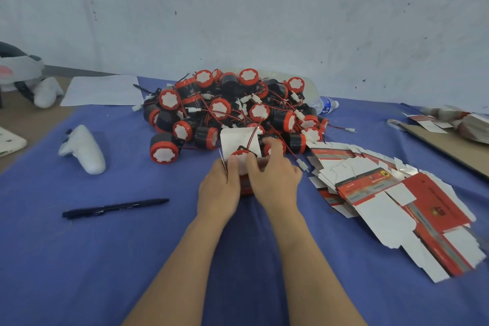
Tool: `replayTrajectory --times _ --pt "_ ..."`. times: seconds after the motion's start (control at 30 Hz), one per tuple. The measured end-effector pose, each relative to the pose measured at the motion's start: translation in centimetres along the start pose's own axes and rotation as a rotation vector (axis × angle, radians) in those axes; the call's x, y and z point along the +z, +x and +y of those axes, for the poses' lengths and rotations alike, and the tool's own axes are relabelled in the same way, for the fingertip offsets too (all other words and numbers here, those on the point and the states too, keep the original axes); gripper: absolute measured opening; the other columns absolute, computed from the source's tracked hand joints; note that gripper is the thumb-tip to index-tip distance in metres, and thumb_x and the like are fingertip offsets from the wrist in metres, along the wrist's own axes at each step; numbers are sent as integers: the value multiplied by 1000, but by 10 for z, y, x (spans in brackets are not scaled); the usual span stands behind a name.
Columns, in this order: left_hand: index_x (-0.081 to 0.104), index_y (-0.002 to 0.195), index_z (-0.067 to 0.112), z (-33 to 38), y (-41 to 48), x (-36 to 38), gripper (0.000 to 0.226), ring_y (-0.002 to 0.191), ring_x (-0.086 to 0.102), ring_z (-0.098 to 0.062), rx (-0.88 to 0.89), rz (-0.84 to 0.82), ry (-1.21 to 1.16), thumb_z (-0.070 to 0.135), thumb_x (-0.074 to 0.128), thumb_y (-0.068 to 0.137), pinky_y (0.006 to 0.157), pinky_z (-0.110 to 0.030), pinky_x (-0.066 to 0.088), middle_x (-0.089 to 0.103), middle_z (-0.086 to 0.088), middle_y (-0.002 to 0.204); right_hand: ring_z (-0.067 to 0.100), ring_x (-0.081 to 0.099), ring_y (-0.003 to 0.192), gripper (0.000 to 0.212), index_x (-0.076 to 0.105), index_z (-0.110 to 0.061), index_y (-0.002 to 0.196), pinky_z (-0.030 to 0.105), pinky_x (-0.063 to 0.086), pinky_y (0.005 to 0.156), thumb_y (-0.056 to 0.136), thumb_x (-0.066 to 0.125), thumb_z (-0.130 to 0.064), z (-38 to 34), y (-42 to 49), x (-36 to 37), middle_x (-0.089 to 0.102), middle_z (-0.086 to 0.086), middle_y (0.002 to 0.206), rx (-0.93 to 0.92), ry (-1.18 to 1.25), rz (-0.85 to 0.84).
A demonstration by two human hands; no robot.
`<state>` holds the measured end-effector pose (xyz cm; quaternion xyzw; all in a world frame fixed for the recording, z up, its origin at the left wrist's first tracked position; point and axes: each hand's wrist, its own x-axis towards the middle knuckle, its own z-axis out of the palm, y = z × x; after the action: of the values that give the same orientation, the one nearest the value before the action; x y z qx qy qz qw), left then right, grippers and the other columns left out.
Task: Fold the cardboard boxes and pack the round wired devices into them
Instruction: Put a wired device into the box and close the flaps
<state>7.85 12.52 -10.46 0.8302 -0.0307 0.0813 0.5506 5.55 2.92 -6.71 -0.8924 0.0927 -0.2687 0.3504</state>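
My left hand [219, 188] and right hand [275, 177] are together mid blue cloth [105, 259], both on one folded box [246, 186], with its red side showing between them. The left hand grips the box's left side, fingers curled round it, thumb up on the near top edge. The right hand grips the right side, thumb on the front, fingers curled over the open top. The box's white flap [236, 140] stands up at the back, open. One round device [239, 154] sits tilted in the open top, red rim showing. Its red and black wire [252, 137] runs up across the flap. Can't tell how deep the device sits — my hands cover the box's body.

Just behind the box is the pile of devices [232, 106]: black bodies, red rims, white faces, wires and white plugs tangled. The nearest ones are just beside the flap. Right of my right hand is a fanned stack of flat boxes [383, 193], unfolded, red and white, lying on the cloth. A loose white plug [303, 165] lies between that hand and the stack.

Rest:
- black pen [113, 208] lying left of my left forearm
- white controller [83, 149] further left and back
- second controller [47, 91] beside a headset [18, 66] at the far left edge
- sheet of paper [102, 90] at the cloth's back-left corner
- water bottle [325, 104] lying behind the pile on the right
- brown board [449, 151] at the right edge — blurred packs beyond it
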Motion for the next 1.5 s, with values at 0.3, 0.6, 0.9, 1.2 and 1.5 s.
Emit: replayTrajectory --times 0.3,0.6,0.9,1.2,1.5 --pt "46 98 25 6 0 -1 38 93 58 -24 -55 -19 -46 59 30 96 80 -40 47 60 0 94 19 34 127 40 67 -19 99 46 13 113 96 41 -50 3 4 3 51 -2 124 -4 -184 -33" --pt "48 95 21 8 -2 -1 44 88 59 -23 -49 24 -44 60 27 96 73 -38 45 58 3 86 14 47 115 25 57 -29 104 41 10 108 95 43 -48 4 4 3 59 -11 106 -130 -122 -67" --pt "39 85 24 15 -16 0 60 77 55 -22 72 -14 80 74 6 77 64 -37 41 54 1 78 21 48 100 44 60 -23 94 39 23 92 96 33 -57 9 15 -2 62 -1 97 37 -164 -70" --pt "31 79 30 20 -23 -3 56 67 51 -6 232 79 42 80 8 72 52 -25 35 51 7 77 18 47 69 46 46 -18 58 40 34 89 97 40 -41 6 18 -20 50 -5 61 168 -91 -156" --pt "48 104 22 15 -8 -1 22 103 60 -25 48 -70 -12 42 48 96 92 -39 47 64 -2 104 19 50 77 25 53 -15 95 43 22 110 100 33 -28 -5 6 -3 46 -7 67 72 -376 -137"
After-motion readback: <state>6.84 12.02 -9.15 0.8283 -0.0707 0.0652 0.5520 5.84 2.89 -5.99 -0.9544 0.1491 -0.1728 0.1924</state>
